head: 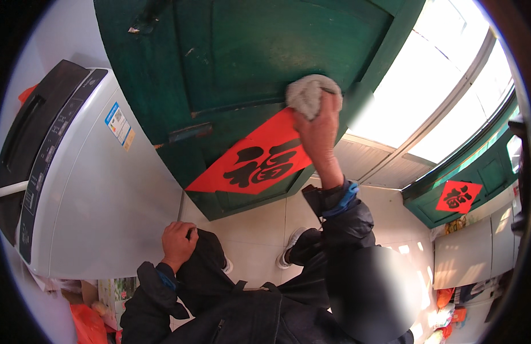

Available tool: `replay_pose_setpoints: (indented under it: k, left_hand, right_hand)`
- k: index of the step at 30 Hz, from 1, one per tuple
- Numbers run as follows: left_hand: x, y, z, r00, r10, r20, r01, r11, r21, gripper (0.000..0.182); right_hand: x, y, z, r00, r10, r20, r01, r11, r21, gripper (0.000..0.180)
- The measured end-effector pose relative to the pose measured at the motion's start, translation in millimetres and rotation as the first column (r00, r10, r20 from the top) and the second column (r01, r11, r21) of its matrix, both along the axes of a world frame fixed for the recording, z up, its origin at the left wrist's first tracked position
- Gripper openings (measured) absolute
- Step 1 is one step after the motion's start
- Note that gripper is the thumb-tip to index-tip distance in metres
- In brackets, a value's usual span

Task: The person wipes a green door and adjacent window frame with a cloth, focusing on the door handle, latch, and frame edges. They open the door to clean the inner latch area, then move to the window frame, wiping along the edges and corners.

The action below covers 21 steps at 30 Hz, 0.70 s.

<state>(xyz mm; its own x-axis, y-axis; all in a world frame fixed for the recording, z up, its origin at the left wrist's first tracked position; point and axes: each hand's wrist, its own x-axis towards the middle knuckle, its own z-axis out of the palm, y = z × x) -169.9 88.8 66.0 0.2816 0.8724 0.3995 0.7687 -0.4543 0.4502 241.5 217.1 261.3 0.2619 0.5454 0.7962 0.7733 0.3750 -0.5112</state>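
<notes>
My right hand [320, 133] holds a crumpled light grey cloth [309, 95] against a green wooden door [248, 56], near the lower right of its large panel. A red paper diamond [265, 159] with a black character is on the door just below the cloth, and my right hand and wrist cover its right part. My left hand [179, 243] rests on my left knee with its fingers curled, and nothing shows in it. Scuffs and pale marks are visible on the door's paint.
A top-loading washing machine [102, 180] stands at the left. Red bags [88, 322] and a carton [115, 296] lie at the lower left. Bright windows [403, 86], another green door [497, 163] with a red diamond, and a pale cabinet [463, 249] are at the right.
</notes>
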Motion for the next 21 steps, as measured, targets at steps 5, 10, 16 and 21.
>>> replay_pose_setpoints:
  k: [5, 10, 16, 21]
  left_hand:
    - [-5, -4, -2, 0.999, 0.019, -0.029, -0.02, 1.0, -0.007, 0.008]
    - [-13, -11, -6, 0.999, 0.038, -0.02, -0.038, 0.999, 0.029, 0.008]
    - [-14, -11, -8, 0.999, 0.047, 0.001, -0.047, 0.999, 0.022, 0.009]
    - [-8, -6, -8, 0.999, 0.04, 0.021, -0.041, 0.998, 0.046, 0.007]
  right_hand:
    - [-45, -15, 18, 0.954, 0.15, 0.26, -0.148, 0.989, -0.025, 0.068]
    - [-5, -20, 17, 0.921, 0.015, 0.389, -0.002, 0.999, -0.035, 0.066]
    - [73, -15, 10, 0.929, -0.194, 0.314, 0.231, 0.969, -0.085, 0.065]
    - [72, -15, 5, 0.926, -0.263, 0.271, 0.297, 0.951, -0.091, 0.067]
